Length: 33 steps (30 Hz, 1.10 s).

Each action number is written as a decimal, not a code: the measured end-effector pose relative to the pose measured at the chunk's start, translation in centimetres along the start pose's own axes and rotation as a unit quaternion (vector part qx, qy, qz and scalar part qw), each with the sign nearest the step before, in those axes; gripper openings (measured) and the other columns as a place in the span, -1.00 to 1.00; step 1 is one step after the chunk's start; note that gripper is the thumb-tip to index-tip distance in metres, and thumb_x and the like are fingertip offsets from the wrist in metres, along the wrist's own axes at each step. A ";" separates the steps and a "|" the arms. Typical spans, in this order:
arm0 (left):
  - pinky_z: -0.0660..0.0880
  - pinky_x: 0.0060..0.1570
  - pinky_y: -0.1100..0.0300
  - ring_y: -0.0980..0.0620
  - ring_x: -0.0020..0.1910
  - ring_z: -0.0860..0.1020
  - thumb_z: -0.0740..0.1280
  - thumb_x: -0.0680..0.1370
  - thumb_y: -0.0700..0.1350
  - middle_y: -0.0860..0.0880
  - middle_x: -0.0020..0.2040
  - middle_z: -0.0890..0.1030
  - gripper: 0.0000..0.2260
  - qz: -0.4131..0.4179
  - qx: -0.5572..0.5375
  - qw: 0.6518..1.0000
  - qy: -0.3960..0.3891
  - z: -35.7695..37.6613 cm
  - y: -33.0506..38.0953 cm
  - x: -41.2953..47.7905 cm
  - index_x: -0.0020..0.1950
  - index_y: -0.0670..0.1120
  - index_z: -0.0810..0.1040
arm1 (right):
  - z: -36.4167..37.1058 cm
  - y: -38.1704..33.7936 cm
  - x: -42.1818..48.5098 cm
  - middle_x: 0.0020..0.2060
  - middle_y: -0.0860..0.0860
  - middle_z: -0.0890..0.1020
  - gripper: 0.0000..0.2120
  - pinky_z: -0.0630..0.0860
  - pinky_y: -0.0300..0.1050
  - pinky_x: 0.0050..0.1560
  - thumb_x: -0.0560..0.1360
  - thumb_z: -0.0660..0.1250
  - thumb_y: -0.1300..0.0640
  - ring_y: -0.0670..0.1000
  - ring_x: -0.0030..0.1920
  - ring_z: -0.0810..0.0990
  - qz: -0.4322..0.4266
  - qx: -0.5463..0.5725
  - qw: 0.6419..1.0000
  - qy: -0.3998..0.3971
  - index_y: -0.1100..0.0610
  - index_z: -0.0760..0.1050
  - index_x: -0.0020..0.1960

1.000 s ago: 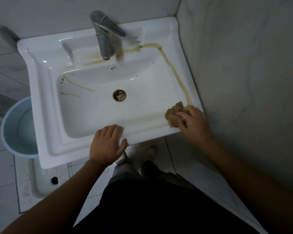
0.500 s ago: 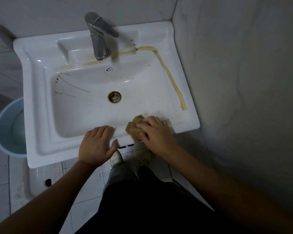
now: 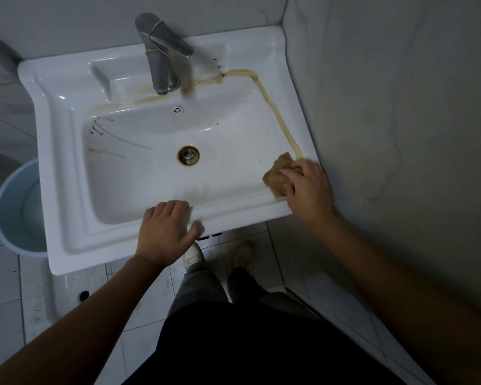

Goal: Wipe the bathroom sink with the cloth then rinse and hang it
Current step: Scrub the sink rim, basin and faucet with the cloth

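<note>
A white ceramic sink (image 3: 67,168) fills the upper middle of the head view, with a rusty drain (image 3: 188,155) and a metal tap (image 3: 161,54) at the back. A long brown stain (image 3: 275,112) runs along the right rim from behind the tap; thinner streaks (image 3: 117,140) mark the basin's left slope. My right hand (image 3: 307,190) presses a crumpled tan cloth (image 3: 275,176) onto the sink's front right corner, at the lower end of the stain. My left hand (image 3: 164,234) rests flat on the front rim, fingers together, holding nothing.
A grey wall (image 3: 400,134) stands directly against the sink's right side. A pale blue bucket (image 3: 17,209) sits on the floor to the left, partly under the sink. My feet in white shoes (image 3: 192,255) stand on the tiled floor below the front rim.
My right hand slid the cloth from the middle of the front rim back to the front right corner. The left hand stayed on the front rim.
</note>
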State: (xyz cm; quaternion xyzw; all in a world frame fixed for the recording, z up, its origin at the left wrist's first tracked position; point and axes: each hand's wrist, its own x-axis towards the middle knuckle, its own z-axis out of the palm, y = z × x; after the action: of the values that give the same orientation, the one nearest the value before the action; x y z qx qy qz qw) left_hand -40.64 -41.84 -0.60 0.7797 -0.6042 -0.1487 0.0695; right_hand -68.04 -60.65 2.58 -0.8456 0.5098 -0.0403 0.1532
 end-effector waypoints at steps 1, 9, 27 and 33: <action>0.44 0.07 -0.01 -0.13 0.04 0.57 0.16 0.55 0.23 -0.05 0.08 0.64 -0.57 -0.002 -0.007 1.000 0.000 0.0 0.3 0.3 0.16 -0.07 0.52 | 0.0 0.0 0.8 0.22 0.14 0.54 -0.69 0.41 0.11 0.29 0.49 0.38 0.24 0.20 0.27 0.46 -0.005 0.000 1.000 0.004 0.16 0.62 0.23; 0.45 -0.03 0.02 -0.15 -0.04 0.57 0.16 0.58 0.19 -0.08 0.01 0.65 -0.60 0.005 -0.004 1.000 0.009 0.9 0.7 1.0 0.14 -0.09 0.52 | 0.3 -1.7 11.9 0.18 0.22 0.56 -0.75 0.45 0.14 0.20 0.52 0.27 0.23 0.26 0.20 0.51 -0.048 -0.014 0.998 0.036 0.28 0.60 0.14; 0.42 -0.08 0.06 -0.09 -0.10 0.54 0.17 0.58 0.19 -0.05 -0.04 0.62 -0.63 0.005 -0.012 1.000 0.004 0.7 1.0 1.1 0.08 -0.08 0.53 | 0.5 -0.8 11.4 0.17 0.18 0.55 -0.72 0.41 0.08 0.26 0.46 0.32 0.23 0.23 0.21 0.48 -0.050 -0.030 0.997 0.041 0.22 0.63 0.15; 0.37 -0.11 0.08 -0.06 -0.12 0.51 0.17 0.59 0.19 -0.03 -0.06 0.60 -0.65 0.013 -0.019 0.999 0.023 1.2 0.7 1.2 0.05 -0.07 0.52 | 1.1 -3.8 20.8 0.13 0.18 0.56 -0.71 0.43 0.05 0.19 0.45 0.24 0.20 0.22 0.17 0.50 -0.034 -0.016 0.996 0.081 0.20 0.63 0.09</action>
State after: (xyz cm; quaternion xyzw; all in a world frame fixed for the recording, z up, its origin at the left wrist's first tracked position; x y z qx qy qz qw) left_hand -41.38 -43.12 -1.74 0.7737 -0.6095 -0.1414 0.0996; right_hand -54.65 -76.90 0.86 -0.8588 0.4920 -0.1057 0.0966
